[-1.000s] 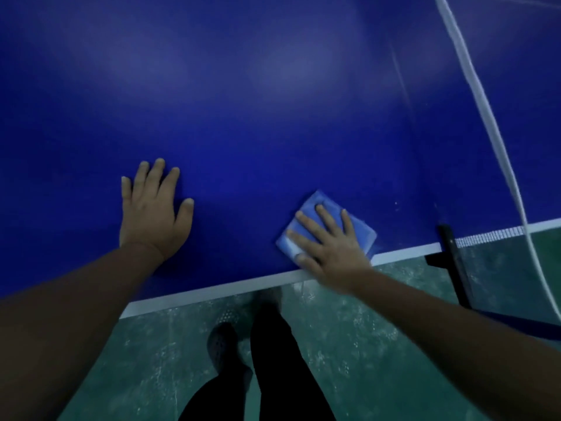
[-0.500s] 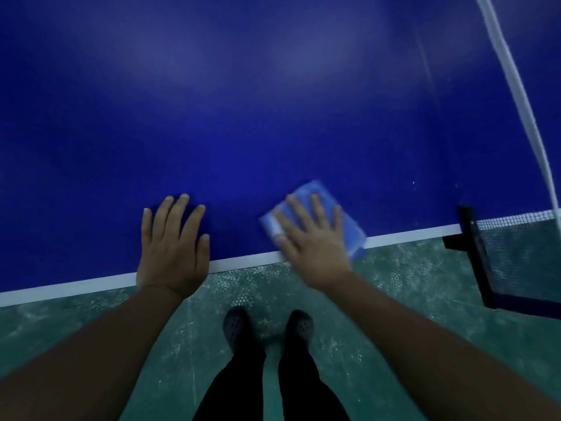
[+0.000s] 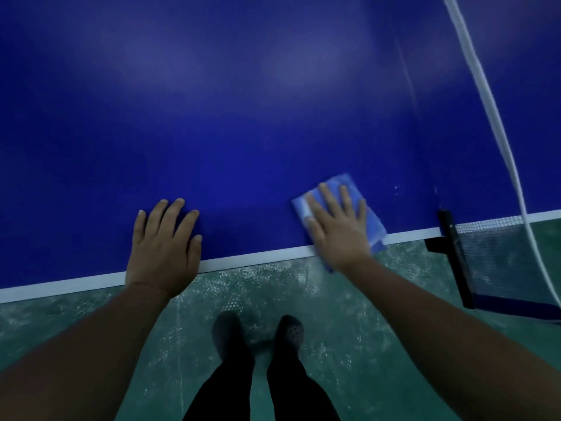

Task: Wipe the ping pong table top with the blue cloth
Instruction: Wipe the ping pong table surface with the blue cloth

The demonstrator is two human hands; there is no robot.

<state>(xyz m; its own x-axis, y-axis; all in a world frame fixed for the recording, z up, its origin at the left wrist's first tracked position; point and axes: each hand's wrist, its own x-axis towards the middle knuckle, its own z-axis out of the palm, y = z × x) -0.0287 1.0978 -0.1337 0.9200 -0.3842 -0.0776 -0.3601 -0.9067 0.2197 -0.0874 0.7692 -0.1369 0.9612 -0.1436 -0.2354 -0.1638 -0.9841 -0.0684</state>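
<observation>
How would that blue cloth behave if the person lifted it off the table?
The blue cloth would probably droop: it lies folded flat under the right hand, and one corner already hangs over the table top edge. It looks thin, so likely light. It probably slides easily on that smooth surface.

Head-worn view, steeply downward, close.

Green scuffed floor point(image 3: 349, 299) below. Dark shoes point(image 3: 291, 332) on floor. Black net post point(image 3: 453, 253), net point(image 3: 498, 262) right of shoes.
</observation>
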